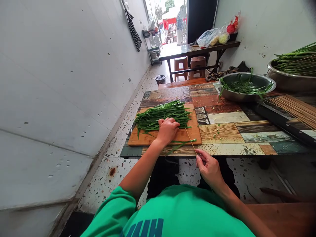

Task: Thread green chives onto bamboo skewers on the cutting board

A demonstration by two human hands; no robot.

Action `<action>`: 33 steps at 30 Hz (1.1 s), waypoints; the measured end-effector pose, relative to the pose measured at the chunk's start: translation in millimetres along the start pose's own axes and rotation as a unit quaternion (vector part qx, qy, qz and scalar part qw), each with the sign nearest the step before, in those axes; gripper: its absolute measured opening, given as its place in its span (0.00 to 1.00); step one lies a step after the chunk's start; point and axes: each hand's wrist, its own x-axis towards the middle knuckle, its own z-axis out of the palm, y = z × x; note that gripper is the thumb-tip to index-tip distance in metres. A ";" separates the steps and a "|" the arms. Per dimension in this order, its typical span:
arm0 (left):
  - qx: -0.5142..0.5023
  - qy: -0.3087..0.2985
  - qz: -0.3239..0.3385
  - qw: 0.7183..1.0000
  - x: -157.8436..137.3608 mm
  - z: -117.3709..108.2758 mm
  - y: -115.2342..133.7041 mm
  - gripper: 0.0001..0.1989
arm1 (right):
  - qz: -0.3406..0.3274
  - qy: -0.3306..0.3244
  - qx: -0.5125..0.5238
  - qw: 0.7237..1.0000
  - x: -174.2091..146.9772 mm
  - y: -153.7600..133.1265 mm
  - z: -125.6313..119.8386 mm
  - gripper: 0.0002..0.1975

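Pressing your left hand (168, 130) knuckles-down, fingers curled, on the near edge of the chive pile (163, 117); can't tell if it actually grips any stalks. The chives lie across the wooden cutting board (148, 138) at the table's near-left corner. Your right hand (208, 168) is just off the table (227, 133) edge, pinched closed on a thin bamboo skewer (190, 140) that angles up over the board. Steel bowl (243, 90) with greens sits farther right; loose skewer bundle (296, 108) beside it.
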 end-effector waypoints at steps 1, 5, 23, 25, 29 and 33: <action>0.006 -0.006 0.009 1.000 2.9 2.1 -2.7 0.08 | 0.002 0.000 -0.002 1.000 -1.2 0.0 -0.5 0.17; -0.013 -0.005 0.010 1.000 6.9 4.7 -6.4 0.07 | 0.004 0.002 -0.005 1.000 -3.8 -0.7 -1.1 0.17; 0.038 0.006 0.062 0.997 -1.2 2.3 7.4 0.13 | 0.005 0.003 0.006 1.000 -7.2 0.9 -2.3 0.17; 0.022 0.000 0.051 0.998 -2.2 3.3 8.7 0.12 | 0.004 0.002 0.005 1.000 -7.7 0.8 -2.3 0.17; -0.012 -0.018 0.033 0.999 -1.4 7.7 6.6 0.12 | 0.004 0.008 0.002 1.000 -8.2 1.9 -2.6 0.18; -0.026 -0.041 0.033 0.998 -1.0 9.6 5.5 0.12 | 0.006 0.007 0.008 1.000 -7.0 2.4 -2.0 0.18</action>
